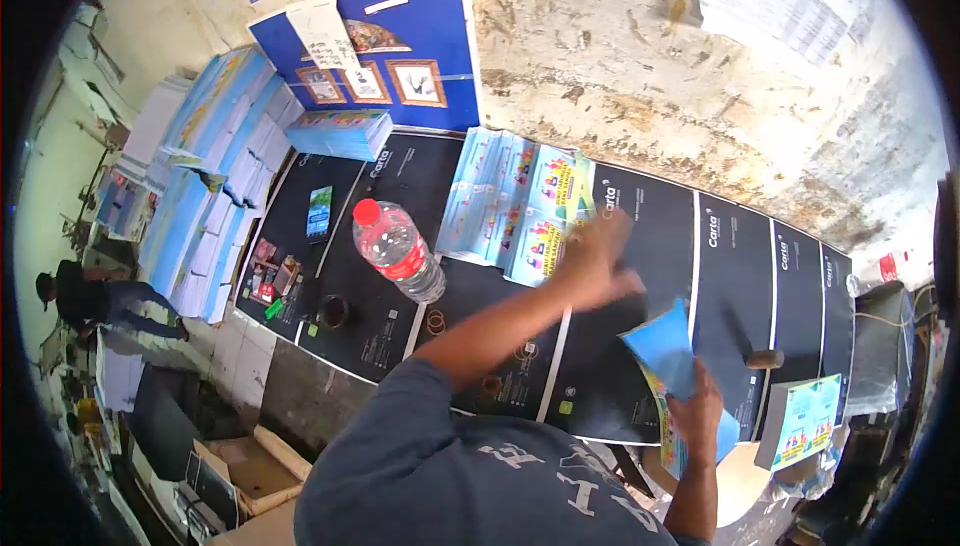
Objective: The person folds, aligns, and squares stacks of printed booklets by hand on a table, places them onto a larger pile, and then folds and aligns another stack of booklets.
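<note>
My left hand [595, 264] is stretched over the table beside a spread of printed sheets [490, 201]. It is blurred, but its thumb stands apart from the fingers and nothing shows in it. The sheets overlap in a row, light blue with colourful figures and yellow panels. At the table's near edge, my right hand [698, 411] grips a bent printed sheet [664, 346]. A plain blue face of it curves upward, and a colourful printed edge shows on its left. Whether it is one sheet or several, I cannot tell.
A water bottle [400, 251] with a red cap, a phone [319, 214] and a dark cup [333, 311] stand or lie on the left. A mallet-like tool [765, 359] and a printed stack [800, 421] are right. Tall paper stacks [205, 186] rise far left; a person [105, 301] is beyond.
</note>
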`<state>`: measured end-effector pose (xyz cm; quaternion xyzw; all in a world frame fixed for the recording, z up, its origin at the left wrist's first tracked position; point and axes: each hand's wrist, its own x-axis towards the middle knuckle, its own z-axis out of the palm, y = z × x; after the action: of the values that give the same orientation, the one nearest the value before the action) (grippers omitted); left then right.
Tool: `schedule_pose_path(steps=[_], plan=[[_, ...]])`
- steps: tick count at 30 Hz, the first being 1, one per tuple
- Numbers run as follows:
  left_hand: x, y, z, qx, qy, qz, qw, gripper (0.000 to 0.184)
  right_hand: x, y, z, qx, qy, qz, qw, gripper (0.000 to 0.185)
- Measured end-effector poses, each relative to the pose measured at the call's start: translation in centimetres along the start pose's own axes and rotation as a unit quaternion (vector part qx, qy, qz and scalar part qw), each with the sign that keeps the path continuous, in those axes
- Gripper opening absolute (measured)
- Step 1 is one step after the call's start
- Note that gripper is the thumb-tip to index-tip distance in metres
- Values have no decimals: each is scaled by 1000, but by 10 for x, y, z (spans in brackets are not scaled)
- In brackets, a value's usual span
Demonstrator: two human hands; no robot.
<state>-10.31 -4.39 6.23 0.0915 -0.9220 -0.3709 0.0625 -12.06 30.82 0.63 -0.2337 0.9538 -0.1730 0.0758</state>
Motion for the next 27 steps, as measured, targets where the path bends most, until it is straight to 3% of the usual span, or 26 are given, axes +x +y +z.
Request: schedule_pose_path(steps=[1, 2, 4, 7, 8, 10, 12, 14, 22, 25, 27], plan=[[-12, -14, 60, 83, 97, 226, 966, 107, 8, -15, -1, -27, -41, -64, 997, 88], [-39, 22, 41, 88, -19, 276, 957, 111, 14, -29, -2, -55, -82, -127, 987, 89], [-62, 12, 75, 134, -78, 339, 928, 124, 23, -49, 19, -41, -97, -151, 983, 91], [-69, -3, 80, 206, -116, 297, 925, 124, 32, -66, 38, -27, -74, -191, 979, 94], [-66, 3, 78, 223, -149, 268, 925, 119, 32, -63, 38, -37, -38, -198, 979, 96], [-62, -4, 90, 140, -112, 270, 946, 98, 28, -48, 27, -44, -40, -240, 969, 102], [-58, -9, 92, 90, -129, 276, 948, 71, 11, -29, -6, -74, -91, -166, 979, 102], [-56, -5, 97, 139, -132, 274, 942, 61, -5, 3, -25, -58, -87, -113, 988, 98], [-55, -3, 106, 211, -100, 293, 927, 57, -23, 36, -5, 18, -57, -30, 998, 77], [-58, -1, 105, 196, -91, 304, 928, 57, -25, 38, -14, 3, 19, -82, 996, 71], [-57, 1, 104, 206, -107, 285, 930, 60, -27, 47, -17, 53, -70, -46, 995, 75]])
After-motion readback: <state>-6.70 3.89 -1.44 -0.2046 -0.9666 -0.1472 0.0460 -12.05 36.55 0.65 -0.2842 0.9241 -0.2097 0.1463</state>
